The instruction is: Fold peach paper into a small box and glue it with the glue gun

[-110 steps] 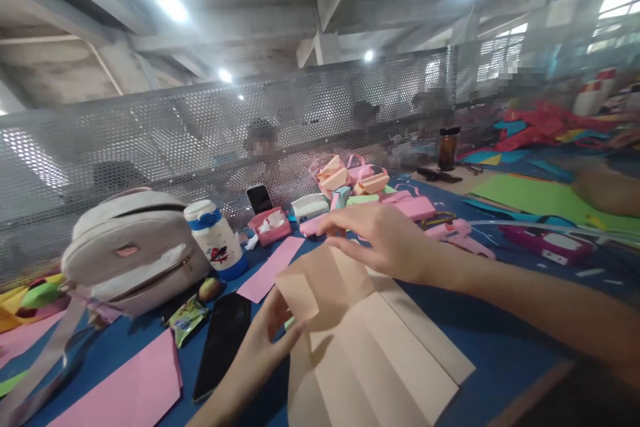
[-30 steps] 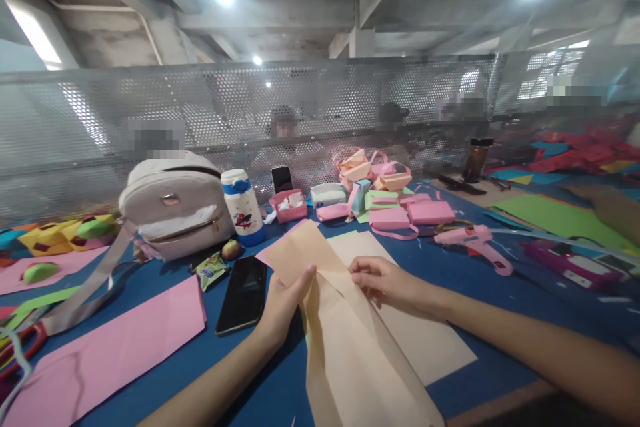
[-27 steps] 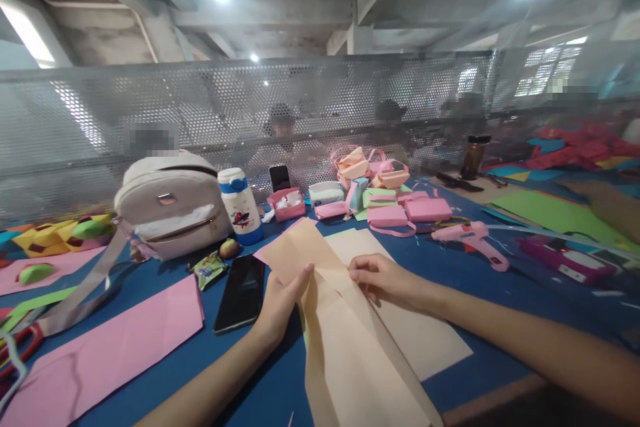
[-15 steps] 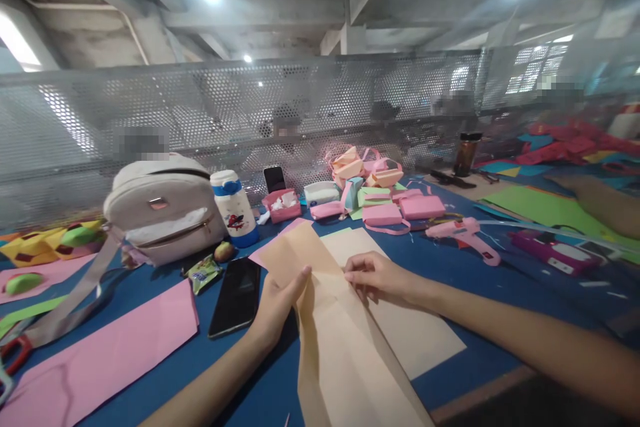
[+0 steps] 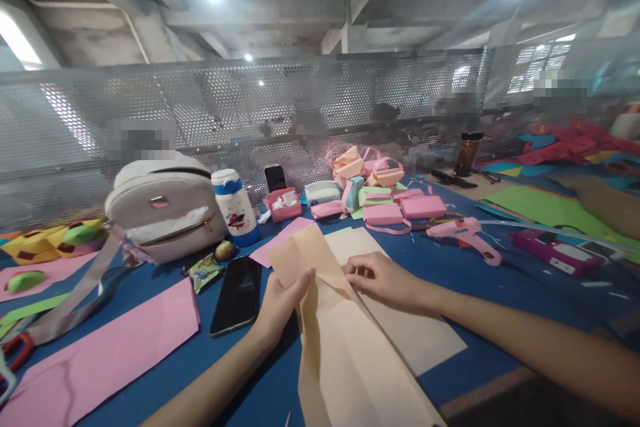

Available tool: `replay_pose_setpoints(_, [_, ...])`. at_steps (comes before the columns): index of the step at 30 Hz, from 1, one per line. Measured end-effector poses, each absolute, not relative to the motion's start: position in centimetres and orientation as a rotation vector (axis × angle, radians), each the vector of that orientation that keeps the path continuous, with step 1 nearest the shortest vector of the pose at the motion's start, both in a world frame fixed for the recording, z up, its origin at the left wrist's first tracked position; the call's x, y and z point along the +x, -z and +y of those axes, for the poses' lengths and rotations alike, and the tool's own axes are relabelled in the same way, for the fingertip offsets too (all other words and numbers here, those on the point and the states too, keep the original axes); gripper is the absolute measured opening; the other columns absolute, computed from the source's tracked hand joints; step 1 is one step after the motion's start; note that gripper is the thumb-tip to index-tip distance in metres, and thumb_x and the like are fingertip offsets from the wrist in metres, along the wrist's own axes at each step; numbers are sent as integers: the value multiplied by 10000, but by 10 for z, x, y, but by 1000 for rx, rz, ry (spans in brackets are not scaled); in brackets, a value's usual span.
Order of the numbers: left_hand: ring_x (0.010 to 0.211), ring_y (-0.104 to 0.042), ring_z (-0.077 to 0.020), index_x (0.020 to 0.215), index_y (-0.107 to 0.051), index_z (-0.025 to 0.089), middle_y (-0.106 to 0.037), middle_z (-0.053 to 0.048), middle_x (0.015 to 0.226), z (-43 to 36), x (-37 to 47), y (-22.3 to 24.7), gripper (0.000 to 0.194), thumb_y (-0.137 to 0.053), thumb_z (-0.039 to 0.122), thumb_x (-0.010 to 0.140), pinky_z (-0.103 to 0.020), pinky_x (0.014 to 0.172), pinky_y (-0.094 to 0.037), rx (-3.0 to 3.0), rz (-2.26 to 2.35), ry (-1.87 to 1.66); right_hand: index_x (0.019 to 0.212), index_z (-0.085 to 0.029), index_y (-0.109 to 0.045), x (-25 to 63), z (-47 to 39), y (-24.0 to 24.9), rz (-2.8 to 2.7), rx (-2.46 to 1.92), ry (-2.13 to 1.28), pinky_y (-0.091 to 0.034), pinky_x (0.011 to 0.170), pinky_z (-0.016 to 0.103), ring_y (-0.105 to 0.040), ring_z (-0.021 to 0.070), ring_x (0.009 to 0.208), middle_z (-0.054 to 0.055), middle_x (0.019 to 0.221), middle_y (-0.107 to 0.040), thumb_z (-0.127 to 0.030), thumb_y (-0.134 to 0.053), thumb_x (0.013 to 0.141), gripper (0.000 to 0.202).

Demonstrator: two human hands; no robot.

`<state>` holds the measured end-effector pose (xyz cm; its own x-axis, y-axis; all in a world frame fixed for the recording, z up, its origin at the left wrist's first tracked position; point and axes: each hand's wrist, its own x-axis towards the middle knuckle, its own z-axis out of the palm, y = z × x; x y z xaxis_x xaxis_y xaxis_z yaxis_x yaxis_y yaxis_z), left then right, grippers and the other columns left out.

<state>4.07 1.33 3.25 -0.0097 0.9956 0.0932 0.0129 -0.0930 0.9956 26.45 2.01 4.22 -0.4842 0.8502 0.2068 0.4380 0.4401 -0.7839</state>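
The left hand [image 5: 275, 307] is pinching the folded peach paper [image 5: 350, 347], baring more flat pink paper [image 5: 280, 241] beyond itself, while the right hand [image 5: 387, 280] is curling alongside, its grip unclear.

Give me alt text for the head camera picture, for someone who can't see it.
Two bare hands, left and right, work a folded tan paper sheet above a blue table. Around it lie a black phone, pink paper and a pink glue gun.
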Motion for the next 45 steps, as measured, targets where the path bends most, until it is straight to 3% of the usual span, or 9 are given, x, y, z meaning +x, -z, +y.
replay_pose_setpoints(5, [961,-730,-343,991,-748,91,-781,-159,1026,14,40,-32,591,-823,554,631,-347,783,-579,1274,1196,-1165,1042,-198,-610,268,19,-49,-2150,-893,-435,-450,771,283,-582,181,910,57,1023,-635,-192,-529,940,130])
replay_pose_setpoints(11, [1006,-725,-306,1105,-724,95,-765,-143,1101,25,37,-38,578,-787,489,687,-326,859,-557,1408,1086,-948,1093,-244,-677,261,22,-70,-2735,-278,156,-389,917,345,-531,218,1108,60,1204,-654,-99,-496,961,267])
replay_pose_setpoints(17, [925,-736,-271,1098,-744,154,-791,-76,995,42,39,-47,466,-780,364,683,-280,748,-553,1589,1125,-591,895,-225,-668,257,29,-68,-2844,-184,147,-376,901,326,-590,170,1012,22,1083,-718,-194,-521,992,179])
replay_pose_setpoints(22, [663,-690,-216,878,-772,141,-764,-30,741,56,51,-57,325,-801,310,602,-225,522,-468,1654,1163,-456,839,-242,-683,261,26,-64,-2859,-144,97,-364,913,329,-592,164,997,-4,1005,-730,-200,-603,947,141])
replay_pose_setpoints(31, [398,-470,-112,529,-670,152,-597,31,454,95,69,-69,208,-854,189,441,-206,388,-312,1618,1045,-251,848,-229,-701,265,38,-51,-2850,-252,-41,-353,876,347,-569,192,935,17,913,-728,-197,-624,909,103])
replay_pose_setpoints(34, [473,-591,-157,662,-740,160,-689,-32,573,106,58,-72,212,-850,301,548,-225,443,-422,1541,1016,-343,842,-221,-702,266,40,-45,-2771,-391,-173,-352,875,340,-559,196,951,15,907,-722,-123,-635,860,120])
replay_pose_setpoints(37, [747,-724,-233,819,-760,183,-777,-108,844,113,36,-78,269,-805,393,657,-287,656,-553,1458,1004,-567,803,-214,-699,269,40,-43,-2717,-493,-280,-361,825,321,-543,184,874,7,848,-713,-80,-618,858,165])
replay_pose_setpoints(40, [828,-740,-274,840,-738,132,-772,-177,942,114,9,-86,336,-814,400,653,-355,743,-577,1374,1021,-772,751,-204,-700,271,39,-39,-2674,-586,-317,-368,785,313,-536,178,834,11,817,-702,-112,-628,881,175])
replay_pose_setpoints(45, [945,-715,-247,1036,-688,144,-744,-139,1060,85,-20,-102,415,-686,482,794,-343,848,-551,1378,1024,-1212,781,-220,-739,271,35,-35,-2590,-651,-401,-384,792,307,-575,185,872,12,844,-707,-112,-710,834,123])
